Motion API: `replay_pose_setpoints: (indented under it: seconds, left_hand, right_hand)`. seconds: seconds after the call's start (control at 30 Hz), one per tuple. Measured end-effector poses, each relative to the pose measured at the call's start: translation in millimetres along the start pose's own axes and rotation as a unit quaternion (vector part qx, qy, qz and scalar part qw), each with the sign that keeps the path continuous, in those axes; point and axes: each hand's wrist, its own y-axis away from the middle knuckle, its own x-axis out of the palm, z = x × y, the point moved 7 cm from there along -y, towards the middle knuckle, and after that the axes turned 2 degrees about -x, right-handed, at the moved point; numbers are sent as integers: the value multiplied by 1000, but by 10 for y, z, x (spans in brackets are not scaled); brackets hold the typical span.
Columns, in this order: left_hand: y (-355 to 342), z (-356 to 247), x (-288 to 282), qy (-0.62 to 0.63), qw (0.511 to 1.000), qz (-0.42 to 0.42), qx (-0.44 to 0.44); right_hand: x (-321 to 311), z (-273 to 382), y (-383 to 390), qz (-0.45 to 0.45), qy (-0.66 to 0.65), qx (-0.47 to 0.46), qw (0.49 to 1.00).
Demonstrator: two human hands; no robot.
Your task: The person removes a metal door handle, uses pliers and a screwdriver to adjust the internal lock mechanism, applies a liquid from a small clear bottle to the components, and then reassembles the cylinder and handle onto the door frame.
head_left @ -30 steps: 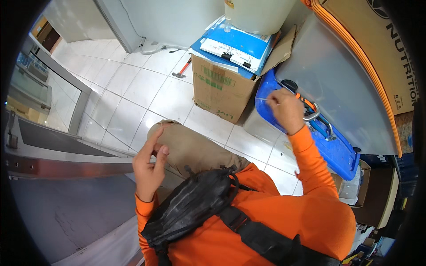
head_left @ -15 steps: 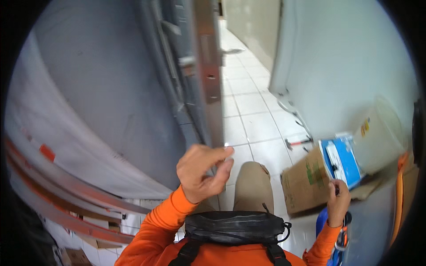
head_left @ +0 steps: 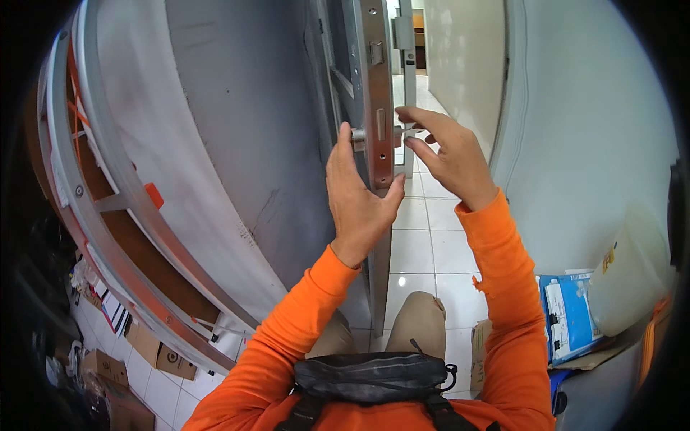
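A door (head_left: pixel 259 108) stands side-on before me, with a metal lock plate (head_left: pixel 378 82) on its edge and a cylinder (head_left: pixel 358 138) poking out from the left face. My left hand (head_left: pixel 356 197) is open against that face, fingertips at the cylinder, thumb raised by the edge. On the other side, my right hand (head_left: pixel 453 161) curls its fingers and thumb around the protruding lock part and a small thin piece that I cannot make out. A black waist bag (head_left: pixel 370 373) hangs below my arms.
Beyond the door a tiled passage (head_left: pixel 431 244) runs between walls (head_left: pixel 589 129). At lower right are blue folders (head_left: pixel 557 316), a translucent bucket (head_left: pixel 625 280) and a cardboard box (head_left: pixel 480 345). Curved-looking metal frames (head_left: pixel 122 215) and cardboard boxes (head_left: pixel 108 366) lie to the left.
My view has swung from the floor and storage boxes to the door edge. Both hands have risen to the lock, the right one coming over from beside the box.
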Motion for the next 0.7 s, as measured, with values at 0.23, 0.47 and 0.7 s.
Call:
replay_pose_setpoints:
  seconds: [0.23,0.47,0.7]
  left_hand:
    - [187,148,-34,42,995,-50,-77]
    - [190,212,-118,38,996,-79,-29]
    - [199,279,-147,78,993,-70,-51]
  right_hand:
    - [272,122,-292,230,-114,-3,966]
    - [525,62,-392,291,-183,106,933]
    - [553,84,-415,262,-137,28,955]
